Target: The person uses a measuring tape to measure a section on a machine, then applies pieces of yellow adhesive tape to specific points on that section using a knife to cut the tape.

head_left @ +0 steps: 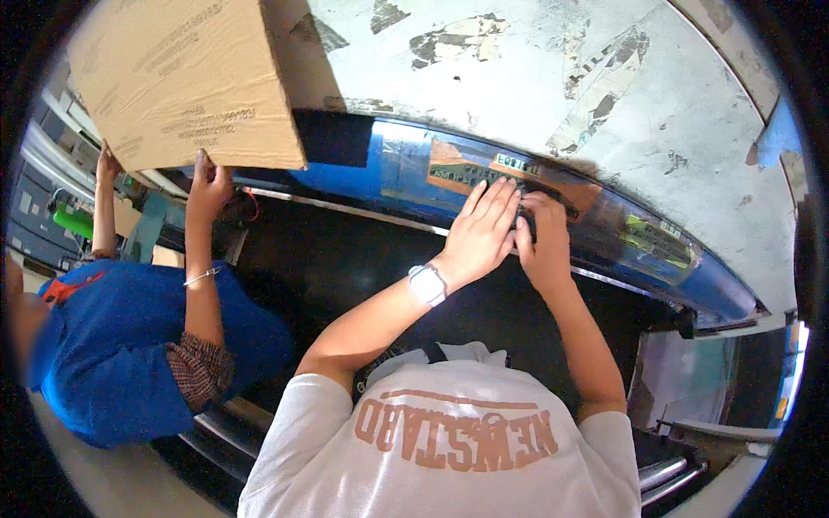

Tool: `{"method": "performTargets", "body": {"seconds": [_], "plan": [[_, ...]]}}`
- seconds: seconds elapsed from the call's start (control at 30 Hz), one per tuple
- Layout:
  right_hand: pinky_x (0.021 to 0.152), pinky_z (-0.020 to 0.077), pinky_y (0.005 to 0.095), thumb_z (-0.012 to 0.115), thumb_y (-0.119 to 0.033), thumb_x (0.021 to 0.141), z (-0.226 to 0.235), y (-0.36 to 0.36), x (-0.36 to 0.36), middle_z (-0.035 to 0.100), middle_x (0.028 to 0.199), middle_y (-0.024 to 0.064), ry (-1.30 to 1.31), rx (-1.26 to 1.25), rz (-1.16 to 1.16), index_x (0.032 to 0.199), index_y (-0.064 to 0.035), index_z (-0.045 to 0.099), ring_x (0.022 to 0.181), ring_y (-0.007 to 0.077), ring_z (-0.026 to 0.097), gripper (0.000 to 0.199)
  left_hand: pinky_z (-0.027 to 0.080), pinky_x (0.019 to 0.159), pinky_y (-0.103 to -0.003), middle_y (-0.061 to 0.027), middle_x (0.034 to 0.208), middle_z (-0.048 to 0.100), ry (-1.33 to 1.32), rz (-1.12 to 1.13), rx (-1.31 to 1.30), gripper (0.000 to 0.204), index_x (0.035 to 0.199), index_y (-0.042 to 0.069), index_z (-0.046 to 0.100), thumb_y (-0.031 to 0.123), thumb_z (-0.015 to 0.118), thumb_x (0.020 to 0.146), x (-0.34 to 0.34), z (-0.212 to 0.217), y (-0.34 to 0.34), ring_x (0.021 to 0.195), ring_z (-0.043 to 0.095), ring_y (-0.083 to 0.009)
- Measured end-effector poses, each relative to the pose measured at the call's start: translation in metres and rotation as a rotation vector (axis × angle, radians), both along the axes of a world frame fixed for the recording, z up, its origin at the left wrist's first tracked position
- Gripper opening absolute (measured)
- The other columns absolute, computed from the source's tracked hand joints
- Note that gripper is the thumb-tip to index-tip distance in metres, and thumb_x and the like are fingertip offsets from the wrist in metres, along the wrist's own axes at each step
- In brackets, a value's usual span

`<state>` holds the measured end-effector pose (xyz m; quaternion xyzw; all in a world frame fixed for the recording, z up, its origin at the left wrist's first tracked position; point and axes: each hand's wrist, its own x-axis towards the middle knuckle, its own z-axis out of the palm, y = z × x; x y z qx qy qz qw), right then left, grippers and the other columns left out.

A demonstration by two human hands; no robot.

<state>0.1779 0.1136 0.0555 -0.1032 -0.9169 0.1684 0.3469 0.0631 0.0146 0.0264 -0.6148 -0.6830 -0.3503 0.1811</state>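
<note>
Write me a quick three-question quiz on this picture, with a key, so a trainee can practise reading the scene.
1. True or false: the watch is on the person's left arm.
2. What does the co-worker hold? A) a glass jar; B) cardboard; C) a hammer.
3. Where are the person's left hand and right hand, relative to each other and to the table?

Key:
1. True.
2. B.
3. Close together, side by side, at the table's blue edge.
</note>
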Motion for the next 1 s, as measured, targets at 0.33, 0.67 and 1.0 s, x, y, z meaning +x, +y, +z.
{"method": "performTargets", "body": {"seconds": [0.33, 0.67, 1.0], "plan": [[0.114, 0.0174, 0.0475, 0.054, -0.022, 0.087, -0.025, -0.013, 0.012, 0.029, 0.146, 0.0242, -0.362, 0.032, -0.261, 0.138, 0.0053, 0.032, 0.136, 0.0406, 0.025, 0.062, 0.029, 0.11, -0.047, -0.0226, 0.131, 0.048, -0.119, -0.016, -0.017, 0.061, 0.125, -0.008, 0.049, 0.021, 0.064, 0.073, 0.01, -0.014, 0.001, 0.126, 0.043, -0.0361], [0.111, 0.0228, 0.0477, 0.045, -0.019, 0.095, 0.012, -0.014, 0.02, 0.03, 0.145, 0.0247, -0.386, 0.098, -0.167, 0.138, 0.0036, 0.033, 0.136, 0.0397, 0.026, 0.05, 0.023, 0.113, -0.045, -0.0195, 0.147, 0.03, -0.077, -0.124, 0.14, 0.075, 0.138, -0.002, 0.036, 0.012, 0.066, 0.07, -0.008, -0.011, -0.024, 0.137, 0.029, -0.0329], [0.109, 0.0236, 0.0518, 0.049, -0.032, 0.095, -0.021, -0.009, 0.018, 0.037, 0.135, 0.0352, -0.253, 0.412, -0.274, 0.135, 0.0139, 0.033, 0.128, 0.0476, 0.033, 0.063, 0.014, 0.117, -0.042, -0.0183, 0.15, 0.023, -0.032, 0.018, 0.16, 0.071, 0.142, -0.003, 0.027, 0.02, 0.058, 0.082, -0.045, -0.03, -0.049, 0.141, 0.02, -0.0294]]}}
